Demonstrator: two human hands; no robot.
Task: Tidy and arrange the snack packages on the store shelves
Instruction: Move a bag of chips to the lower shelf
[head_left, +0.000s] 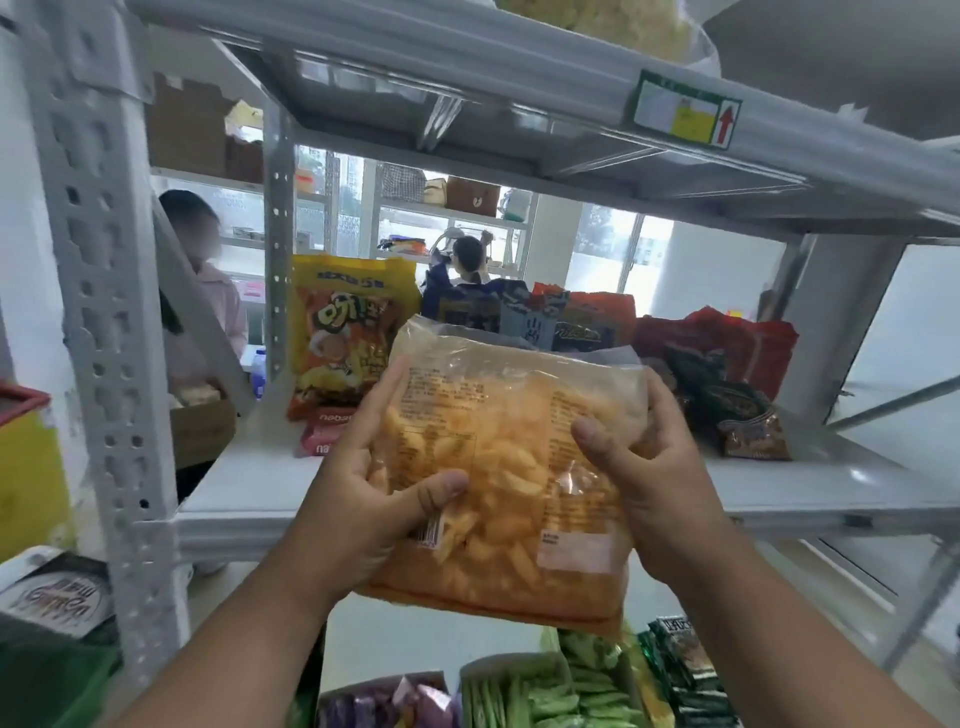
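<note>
- While both hands hold it in front of the middle shelf (519, 499), a clear bag of orange snack pieces (511, 467) hangs above the shelf's front edge, its printed back toward the camera.
- The left hand (363, 499) grips the bag's left side, thumb pressed on the front near the barcode and fingers (382, 387) curled behind the film.
- The right hand (654, 483) grips the bag's right side, thumb on the front and fingers wrapped round the back edge.
- On the shelf, toward its back left corner, a yellow-and-orange snack bag (343, 332) stands upright, just behind the held bag.
- Below it, near the left edge of the shelf, lie two red flat packs (324, 431), one stacked on the other.
- Along the back edge, a dark blue packet (467, 306) and a red-orange packet (592, 317) stand side by side.
- Toward the right end of the shelf, a red bag (722, 343) leans over dark green-and-brown packets (737, 410) that slump toward the front.
- On the shelf below, green snack packs (561, 691) and purple packets (384, 701) lie near the front edge.
- A label with a red arrow (685, 111) sticks to the front rail of the upper shelf.
- Beyond the rack, two people stand among other shelving.
</note>
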